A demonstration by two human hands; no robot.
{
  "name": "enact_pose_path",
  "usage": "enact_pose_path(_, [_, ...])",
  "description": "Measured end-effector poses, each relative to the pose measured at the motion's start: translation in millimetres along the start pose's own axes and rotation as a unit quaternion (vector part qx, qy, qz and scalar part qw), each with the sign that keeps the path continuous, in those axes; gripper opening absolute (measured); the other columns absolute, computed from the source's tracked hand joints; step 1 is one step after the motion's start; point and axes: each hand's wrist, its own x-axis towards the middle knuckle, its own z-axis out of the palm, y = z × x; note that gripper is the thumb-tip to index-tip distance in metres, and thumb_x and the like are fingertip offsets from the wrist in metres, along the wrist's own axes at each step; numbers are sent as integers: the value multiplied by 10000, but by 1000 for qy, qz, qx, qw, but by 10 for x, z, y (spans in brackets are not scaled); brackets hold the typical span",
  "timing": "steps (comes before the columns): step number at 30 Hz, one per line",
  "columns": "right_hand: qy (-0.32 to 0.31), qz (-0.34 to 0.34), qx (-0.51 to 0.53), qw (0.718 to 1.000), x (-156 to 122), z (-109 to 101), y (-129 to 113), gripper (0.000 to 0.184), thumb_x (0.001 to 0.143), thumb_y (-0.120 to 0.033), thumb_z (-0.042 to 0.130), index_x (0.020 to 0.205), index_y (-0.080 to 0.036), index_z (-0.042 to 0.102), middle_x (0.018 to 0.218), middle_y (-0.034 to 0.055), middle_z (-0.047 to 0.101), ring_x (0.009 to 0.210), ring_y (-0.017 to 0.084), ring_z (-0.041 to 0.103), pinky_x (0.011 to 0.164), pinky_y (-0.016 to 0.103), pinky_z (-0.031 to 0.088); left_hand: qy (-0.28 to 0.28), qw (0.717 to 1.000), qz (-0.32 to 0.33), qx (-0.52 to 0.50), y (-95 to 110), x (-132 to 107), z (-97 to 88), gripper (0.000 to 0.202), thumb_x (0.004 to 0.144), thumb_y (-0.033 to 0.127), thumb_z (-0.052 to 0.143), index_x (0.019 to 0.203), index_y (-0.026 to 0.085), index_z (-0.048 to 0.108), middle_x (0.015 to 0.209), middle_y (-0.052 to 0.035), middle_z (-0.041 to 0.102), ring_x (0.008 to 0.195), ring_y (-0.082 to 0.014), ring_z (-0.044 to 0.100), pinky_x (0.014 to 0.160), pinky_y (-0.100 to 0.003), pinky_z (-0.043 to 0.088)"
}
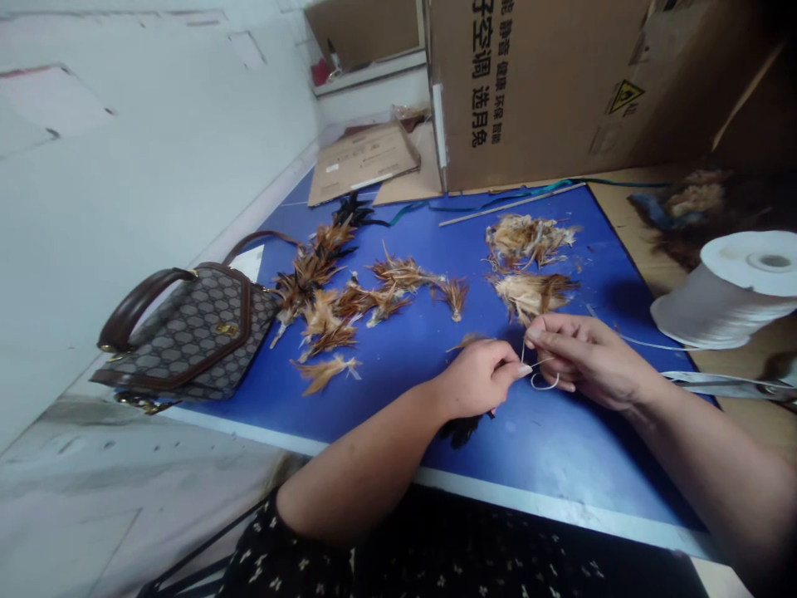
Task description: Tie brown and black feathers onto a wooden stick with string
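Note:
Both of my hands are over the blue mat, working close together on a thin white cord. My left hand is closed, its thumb and forefinger pinched at the cord. My right hand pinches the same cord a little higher, and a small loop hangs between the two. Dark feathers show beneath my left hand, and brown tips stick out behind it; whether its curled fingers hold them is hidden. Just beyond my right hand lie a pale brown feather pile and a second feather pile.
Feather bunches are spread left of centre, beside a patterned handbag. At right stands a large white spool, near scissors. A thin stick lies at the back, before a big cardboard box.

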Motion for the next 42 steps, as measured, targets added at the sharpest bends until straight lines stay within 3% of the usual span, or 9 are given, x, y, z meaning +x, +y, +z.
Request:
enact_pose_path(7, [76,8,38,996,-13,178,-5,427,699,-511,887,791,-190,622,430,-104,361,365,41,240,319,193,269,40,980,141,137,5,-8,47,218,947,265,618,744,202,571,779,-42,612,773,-184,577,783,-320,458])
enact_pose_path(11, [97,3,34,995,-8,211,11,410,688,-484,890,802,-191,626,433,-97,405,338,45,268,287,198,305,42,975,128,176,12,-39,99,185,955,236,564,774,203,546,834,-55,600,822,-203,573,803,-340,455])
enact_pose_path(20, [100,-41,-42,993,-40,272,97,344,836,-495,781,811,-204,600,468,-75,472,345,80,389,301,214,383,101,961,106,233,27,-84,247,136,939,227,569,807,194,574,850,-91,602,787,-231,600,741,-357,486])
enact_pose_path(24, [100,-47,-66,992,-56,267,100,360,868,-519,746,806,-202,587,489,-72,483,350,71,394,316,207,379,86,949,96,289,55,-89,255,109,943,200,511,919,155,608,923,-129,635,812,-249,628,756,-384,527])
enact_pose_path(27, [112,-61,-64,990,-36,228,84,357,863,-521,753,822,-204,595,478,-80,466,345,73,374,317,215,376,82,942,98,310,50,-82,207,142,943,171,459,874,163,583,917,-124,641,862,-249,640,814,-404,552])
enact_pose_path(30, [128,-82,-62,986,-8,177,65,361,859,-523,758,804,-208,591,486,-76,471,355,75,369,328,225,385,87,967,86,223,26,-73,137,211,974,209,434,802,181,553,835,-87,637,830,-212,657,811,-374,572])
enact_pose_path(33, [132,-85,-78,985,-4,135,49,378,850,-525,766,767,-212,571,499,-70,481,364,76,378,337,224,367,52,997,-44,21,14,-60,69,274,1019,347,414,878,177,576,653,-11,587,546,-150,619,559,-287,547])
enact_pose_path(36, [124,-70,-106,984,-33,105,29,387,849,-540,755,763,-217,561,501,-72,476,366,78,382,345,224,333,26,974,-158,-160,26,-33,1,335,998,460,480,977,149,604,579,9,582,419,-149,587,429,-256,486])
enact_pose_path(42, [51,-7,-217,975,-95,73,9,382,901,-568,666,788,-223,547,509,-70,468,395,83,383,381,221,261,81,941,-163,-284,54,30,-135,415,865,515,689,924,107,641,572,-38,638,409,-160,598,422,-257,477])
